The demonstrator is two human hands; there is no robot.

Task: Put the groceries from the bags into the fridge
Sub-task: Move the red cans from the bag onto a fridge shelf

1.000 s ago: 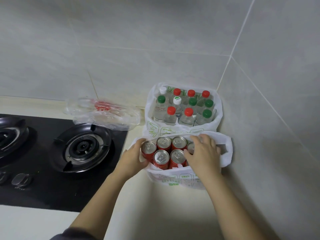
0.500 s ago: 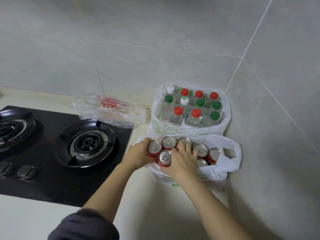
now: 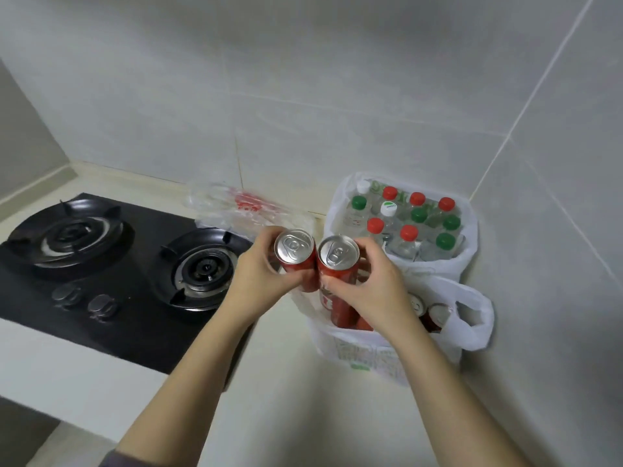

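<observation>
My left hand (image 3: 259,276) grips one red soda can (image 3: 296,256) and my right hand (image 3: 381,286) grips a second red can (image 3: 337,261). Both cans are raised side by side above the near white plastic bag (image 3: 468,318). More red cans (image 3: 435,315) stay inside that bag, partly hidden by my right hand. Behind it, a second white bag (image 3: 467,261) holds several clear bottles (image 3: 408,239) with red, green and white caps. No fridge is in view.
The bags stand on a pale counter (image 3: 303,399) in the corner of grey tiled walls. A black two-burner gas hob (image 3: 111,261) lies to the left, with knobs at its front. An empty clear plastic wrapper (image 3: 242,210) rests behind the hob.
Both hands were down on the cans inside the near bag; now each has lifted one can up out of it. The view has pulled back and shifted left.
</observation>
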